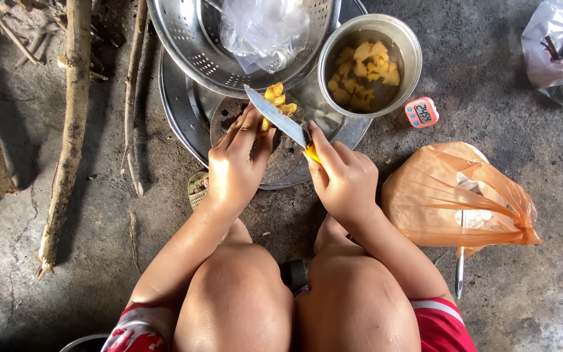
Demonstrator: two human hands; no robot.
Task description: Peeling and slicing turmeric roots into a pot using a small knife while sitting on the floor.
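Tray [184, 111]: a round metal one laid on the concrete floor.
Colander [190, 39]: rested on the tray's far edge, a clear bag inside.
Bowl [412, 49]: at the tray's right rim, yellow chunks in water.
Left hand [232, 166]: closed on a yellow piece [275, 99] above the tray's middle.
Right hand [345, 179]: gripped around the knife [278, 117], whose blade is laid against that piece.

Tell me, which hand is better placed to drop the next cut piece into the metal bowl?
Probably the left hand: it holds the yellow food, while the right hand grips the knife. The bowl sits on the right, though.
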